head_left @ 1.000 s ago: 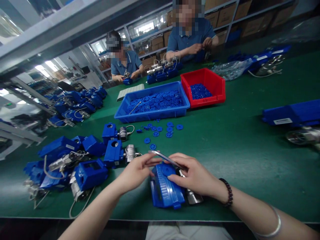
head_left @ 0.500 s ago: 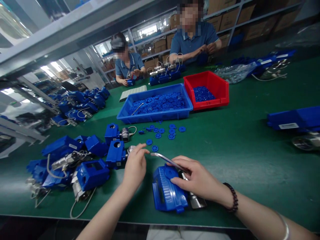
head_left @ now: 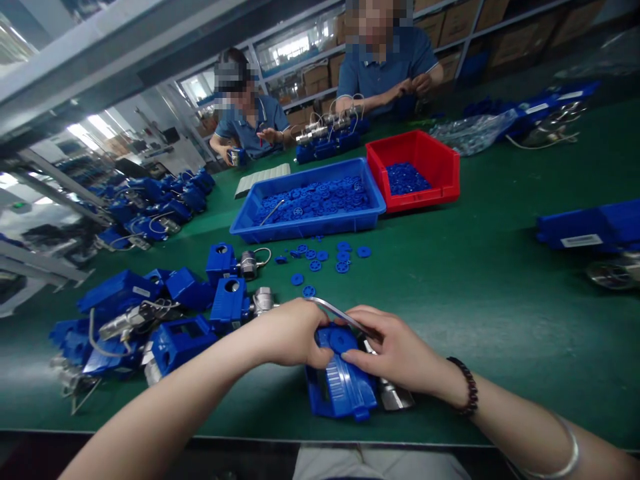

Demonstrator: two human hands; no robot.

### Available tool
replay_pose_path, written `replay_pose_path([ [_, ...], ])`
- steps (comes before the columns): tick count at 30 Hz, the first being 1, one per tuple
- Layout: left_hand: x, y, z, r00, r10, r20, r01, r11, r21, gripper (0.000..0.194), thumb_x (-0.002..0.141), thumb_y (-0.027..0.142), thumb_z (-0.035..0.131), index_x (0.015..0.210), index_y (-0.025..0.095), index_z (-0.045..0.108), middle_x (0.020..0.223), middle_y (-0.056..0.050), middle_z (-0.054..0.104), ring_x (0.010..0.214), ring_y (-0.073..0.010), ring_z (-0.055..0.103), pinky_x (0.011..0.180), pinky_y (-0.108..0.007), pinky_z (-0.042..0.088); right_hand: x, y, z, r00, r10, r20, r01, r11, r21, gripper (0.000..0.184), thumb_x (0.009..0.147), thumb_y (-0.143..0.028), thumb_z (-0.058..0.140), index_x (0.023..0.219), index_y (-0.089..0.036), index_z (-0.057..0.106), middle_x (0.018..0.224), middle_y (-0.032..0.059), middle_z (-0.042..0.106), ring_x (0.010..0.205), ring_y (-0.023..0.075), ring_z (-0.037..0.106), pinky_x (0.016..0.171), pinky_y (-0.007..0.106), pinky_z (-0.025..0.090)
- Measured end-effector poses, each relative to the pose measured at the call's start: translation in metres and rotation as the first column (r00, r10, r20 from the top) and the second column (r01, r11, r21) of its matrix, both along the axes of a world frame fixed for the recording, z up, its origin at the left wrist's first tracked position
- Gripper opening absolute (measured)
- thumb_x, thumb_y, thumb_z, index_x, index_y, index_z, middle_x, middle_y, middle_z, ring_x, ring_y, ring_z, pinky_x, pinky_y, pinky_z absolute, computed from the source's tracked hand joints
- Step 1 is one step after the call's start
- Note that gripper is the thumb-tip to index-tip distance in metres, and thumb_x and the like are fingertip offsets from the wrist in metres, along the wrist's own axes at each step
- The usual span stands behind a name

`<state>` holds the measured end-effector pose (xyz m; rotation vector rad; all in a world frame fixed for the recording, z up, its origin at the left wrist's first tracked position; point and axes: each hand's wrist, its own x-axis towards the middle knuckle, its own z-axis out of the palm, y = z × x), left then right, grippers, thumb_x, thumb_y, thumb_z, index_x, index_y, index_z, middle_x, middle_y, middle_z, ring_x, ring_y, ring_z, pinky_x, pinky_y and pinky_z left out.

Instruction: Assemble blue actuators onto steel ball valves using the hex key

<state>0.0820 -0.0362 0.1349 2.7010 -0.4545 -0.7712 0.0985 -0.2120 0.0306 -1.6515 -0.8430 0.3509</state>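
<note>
The left hand (head_left: 293,331), half a second ago out over the loose discs, is now back on the blue housing (head_left: 340,383) at the near edge of the green bench (head_left: 500,300), fingers curled shut over its far left corner. The right hand (head_left: 395,350) pinches metal tweezers (head_left: 337,313) and presses the housing's round cap; its fingertips hide the tweezer tips. Farther off, a blue tray (head_left: 305,230) and a red bin (head_left: 425,190) hold blue discs.

Single head-worn view, downward, near green table (head_left: 500,300)
</note>
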Motion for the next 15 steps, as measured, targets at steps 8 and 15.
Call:
replay_pose_path([
  [8,0.002,-0.007,0.005,0.991,-0.134,-0.025,0.136,0.988,0.067,0.040,0.067,0.016,0.068,0.107,0.019,0.062,0.092,-0.003,0.070,0.074,-0.0191,0.065,0.057,-0.021,0.045,0.000,-0.001,0.001,1.000,-0.004,-0.021,0.004,1.000,-0.016,0.021,0.076,-0.025,0.064,0.096,-0.019,0.063,0.098,0.0044,0.061,0.090,0.0194,0.056,0.077,0.028,0.043],
  [15,0.003,-0.018,0.009,0.986,-0.169,-0.005,0.165,0.954,0.251,0.036,0.066,0.016,0.069,0.102,0.013,0.065,0.095,-0.013,0.070,0.084,-0.0307,0.068,0.063,-0.030,0.049,0.000,0.000,-0.001,0.999,-0.022,-0.044,0.022,1.000,-0.001,0.020,0.074,-0.024,0.065,0.094,-0.020,0.062,0.092,0.0020,0.061,0.085,0.0175,0.056,0.074,0.026,0.042],
])
